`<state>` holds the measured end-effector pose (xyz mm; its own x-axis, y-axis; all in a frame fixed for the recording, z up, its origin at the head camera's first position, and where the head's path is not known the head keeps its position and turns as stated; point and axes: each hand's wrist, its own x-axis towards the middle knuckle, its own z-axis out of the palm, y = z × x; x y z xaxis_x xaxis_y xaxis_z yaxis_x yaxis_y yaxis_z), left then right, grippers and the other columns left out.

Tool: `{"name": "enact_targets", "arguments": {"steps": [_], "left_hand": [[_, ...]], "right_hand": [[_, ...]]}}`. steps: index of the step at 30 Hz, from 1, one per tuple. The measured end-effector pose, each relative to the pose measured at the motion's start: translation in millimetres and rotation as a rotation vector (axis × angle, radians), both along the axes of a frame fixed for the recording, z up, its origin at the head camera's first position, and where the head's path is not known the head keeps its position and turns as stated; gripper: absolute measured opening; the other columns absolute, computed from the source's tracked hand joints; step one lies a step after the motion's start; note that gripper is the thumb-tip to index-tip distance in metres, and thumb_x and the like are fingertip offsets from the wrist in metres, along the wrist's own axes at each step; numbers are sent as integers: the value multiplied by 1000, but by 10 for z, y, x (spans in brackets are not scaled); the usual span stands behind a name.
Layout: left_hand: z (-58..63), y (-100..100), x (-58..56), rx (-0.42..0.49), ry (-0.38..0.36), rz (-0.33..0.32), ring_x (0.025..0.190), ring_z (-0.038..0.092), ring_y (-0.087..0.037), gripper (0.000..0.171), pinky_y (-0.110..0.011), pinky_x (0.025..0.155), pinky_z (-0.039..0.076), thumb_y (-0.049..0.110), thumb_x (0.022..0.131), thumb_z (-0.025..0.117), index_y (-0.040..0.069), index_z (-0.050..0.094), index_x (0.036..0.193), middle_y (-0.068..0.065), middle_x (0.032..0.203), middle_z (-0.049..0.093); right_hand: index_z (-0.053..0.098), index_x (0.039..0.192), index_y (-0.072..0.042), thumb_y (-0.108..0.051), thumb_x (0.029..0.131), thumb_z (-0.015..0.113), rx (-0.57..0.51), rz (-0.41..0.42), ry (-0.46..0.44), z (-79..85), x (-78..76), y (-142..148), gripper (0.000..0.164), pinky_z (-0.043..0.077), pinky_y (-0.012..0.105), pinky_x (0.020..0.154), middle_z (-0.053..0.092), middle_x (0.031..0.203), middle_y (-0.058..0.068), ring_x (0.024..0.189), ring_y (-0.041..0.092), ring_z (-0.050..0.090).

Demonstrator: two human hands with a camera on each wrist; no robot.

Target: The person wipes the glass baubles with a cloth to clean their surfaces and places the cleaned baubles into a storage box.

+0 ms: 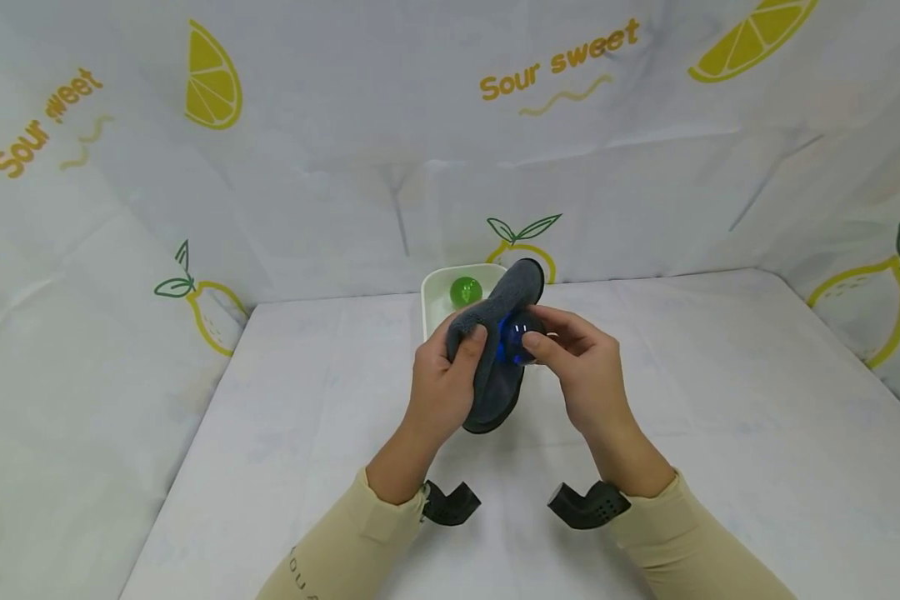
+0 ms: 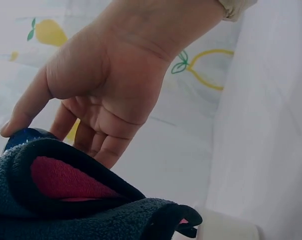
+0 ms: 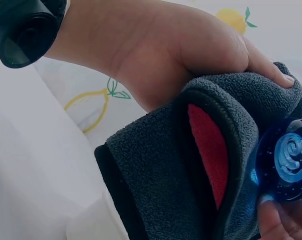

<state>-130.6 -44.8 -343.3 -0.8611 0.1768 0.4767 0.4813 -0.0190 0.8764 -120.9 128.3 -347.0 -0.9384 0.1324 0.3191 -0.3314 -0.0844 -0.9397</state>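
My left hand (image 1: 447, 375) grips a folded dark grey-blue cloth (image 1: 495, 396), its thumb pressed over the near fold. Pink-red lining (image 3: 211, 150) shows inside the fold in the right wrist view. Between thumb and fingers, my right hand (image 1: 588, 358) pinches a clear blue ball (image 1: 521, 337) right against the cloth. A pale swirl marking (image 3: 291, 157) shows on the ball there. From the left wrist, the right hand (image 2: 113, 85) appears beyond the cloth (image 2: 90, 200), with the thumb on top of the ball (image 2: 28, 136).
Behind the hands, a white tray (image 1: 429, 308) stands near the back of the white-covered table (image 1: 330, 400), partly hidden by the cloth and left hand. In it lies a clear green ball (image 1: 465, 292). A white backdrop (image 1: 345, 125) with lemon prints rises behind and at the sides.
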Motion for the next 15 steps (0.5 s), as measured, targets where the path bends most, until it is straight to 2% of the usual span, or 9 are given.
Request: {"name": "enact_targets", "arguments": {"steps": [3, 9, 15], "left_hand": [[2, -1, -5, -1, -6, 7, 108, 63, -17, 43, -34, 96, 53, 36, 103, 50, 6, 59, 132, -11, 122, 66], [12, -11, -5, -4, -29, 17, 104, 63, -16, 41, -33, 94, 54, 34, 103, 50, 6, 60, 132, -12, 118, 67], [18, -15, -7, 1, -35, 18, 103, 63, -15, 44, -32, 93, 54, 37, 103, 51, 5, 59, 132, -13, 117, 67]], "right_hand": [[64, 122, 7, 6, 84, 71, -6, -23, 20, 7, 13, -12, 38, 59, 25, 76, 70, 105, 0, 87, 13, 67], [66, 123, 2, 4, 79, 79, 46, -74, 61, 12, 32, -20, 46, 58, 21, 78, 70, 111, -1, 94, 14, 68], [66, 122, 3, 6, 77, 80, 50, -66, 170, 11, 29, -18, 47, 57, 22, 84, 68, 120, 6, 102, 17, 68]]}}
